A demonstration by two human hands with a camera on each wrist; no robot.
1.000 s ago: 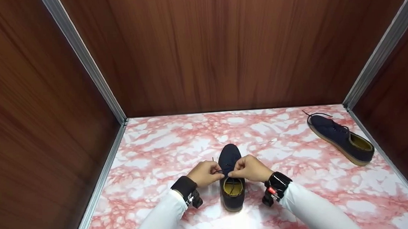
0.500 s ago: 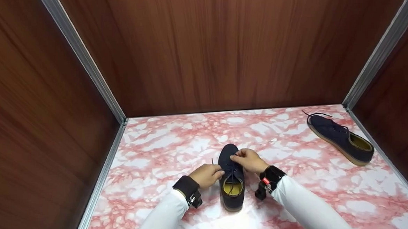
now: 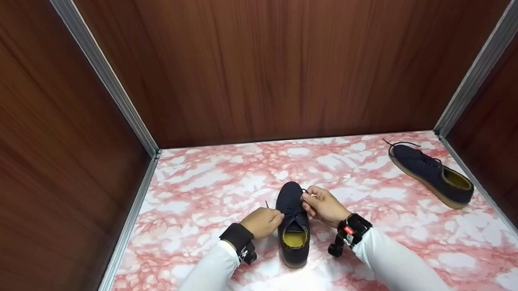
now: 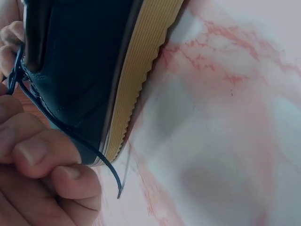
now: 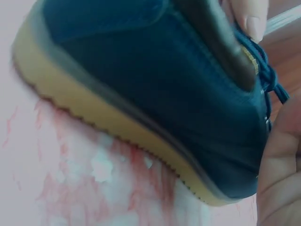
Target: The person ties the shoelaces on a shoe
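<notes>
A navy lace-up shoe (image 3: pixel 290 194) with a tan sole stands in front of me, toe pointing away. My left hand (image 3: pixel 262 222) pinches the shoelace at the left of the tongue, and a loose lace end (image 4: pixel 106 162) hangs past its curled fingers in the left wrist view. On the other side, my right hand (image 3: pixel 326 207) grips the lace beside the toe, a short piece rising above its fingertips. Between the hands, a knot (image 5: pixel 269 77) in the lace shows over the tongue in the right wrist view. The right fingertips are mostly hidden there.
A second navy shoe (image 3: pixel 424 172) lies at the back right near the side wall, its laces loose. Brown wood-grain panels (image 3: pixel 255 66) with metal edge strips enclose the red-and-white marbled table (image 3: pixel 207 179) at the back and both sides.
My right hand has moved from over the tongue forward and right, drawing the lace along. The lace lying across the shoe opening has left it. My left hand stays nearly in place.
</notes>
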